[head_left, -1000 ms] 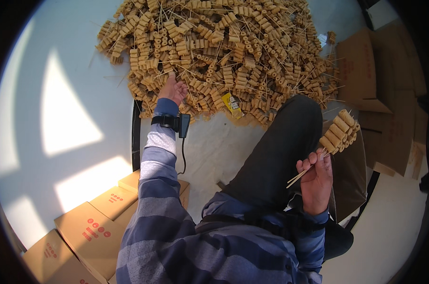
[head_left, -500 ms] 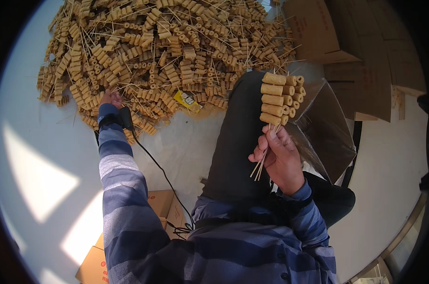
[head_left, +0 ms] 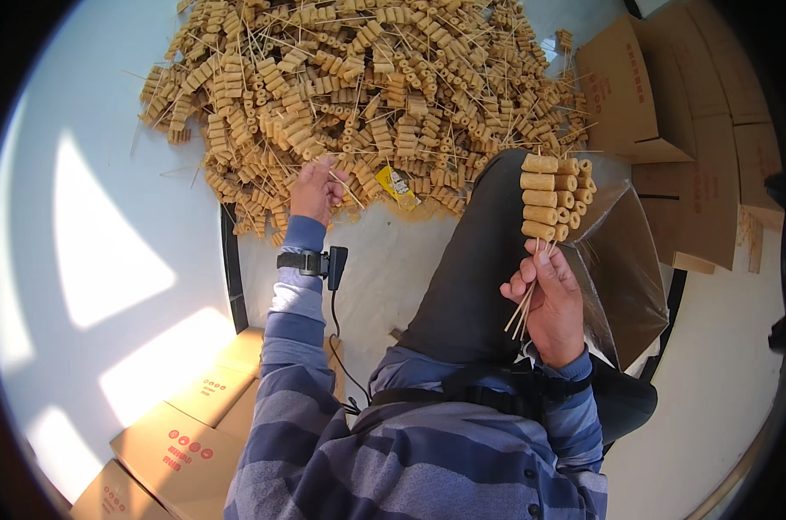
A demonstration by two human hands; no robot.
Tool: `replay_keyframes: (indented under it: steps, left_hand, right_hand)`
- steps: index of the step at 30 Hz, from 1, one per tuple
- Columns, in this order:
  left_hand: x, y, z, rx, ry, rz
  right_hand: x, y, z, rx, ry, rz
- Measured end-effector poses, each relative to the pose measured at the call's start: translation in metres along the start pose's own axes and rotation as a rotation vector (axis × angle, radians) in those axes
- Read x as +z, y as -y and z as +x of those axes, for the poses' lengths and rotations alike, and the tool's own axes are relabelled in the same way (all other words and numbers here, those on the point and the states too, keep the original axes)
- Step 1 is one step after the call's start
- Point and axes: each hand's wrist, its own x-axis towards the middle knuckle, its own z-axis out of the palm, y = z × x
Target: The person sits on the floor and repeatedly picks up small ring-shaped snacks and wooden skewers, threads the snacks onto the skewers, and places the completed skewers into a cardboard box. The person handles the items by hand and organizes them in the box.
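Note:
Several skewers of short, hollow golden-brown rolls [head_left: 540, 198] stand upright in my right hand [head_left: 553, 303], which pinches their thin wooden sticks below the rolls. The stick tails poke out under the fingers. My left hand [head_left: 317, 191] is at the near edge of a big heap of the same skewers [head_left: 384, 104]. Its fingers are closed on one skewer's stick [head_left: 348, 188], whose bare end points down to the right. That skewer's rolls seem to lie just above my fingers, hard to part from the heap.
A yellow packet [head_left: 398, 188] lies at the heap's near edge. Right of my knee stands an open bag with a silvery-brown lining [head_left: 622, 269]. Cardboard boxes [head_left: 622, 95] stand at the far right, more boxes [head_left: 180, 446] at the lower left. A black cable [head_left: 335, 325] hangs from my left wrist.
My left hand has drawn back from the heap, and a skewer's stick now shows in its fingers. My right hand still holds its bunch. The whole view has shifted, showing more boxes at lower left.

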Motion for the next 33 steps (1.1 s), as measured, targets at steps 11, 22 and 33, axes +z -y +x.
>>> replay_keyframes:
  steps: [11,22,33]
  left_hand:
    - [0.177,-0.033,-0.149,-0.11,0.565,-0.08]
    - [0.247,-0.02,-0.202,-0.06,0.522,0.077]
    - [0.271,-0.004,-0.229,-0.059,0.624,0.11]
  right_hand:
    - [-0.005,0.0,-0.027,-0.126,-0.018,-0.147]
    - [-0.032,0.008,-0.054,-0.216,0.063,-0.39]
    - [-0.06,0.017,-0.08,-0.137,0.045,-0.117]
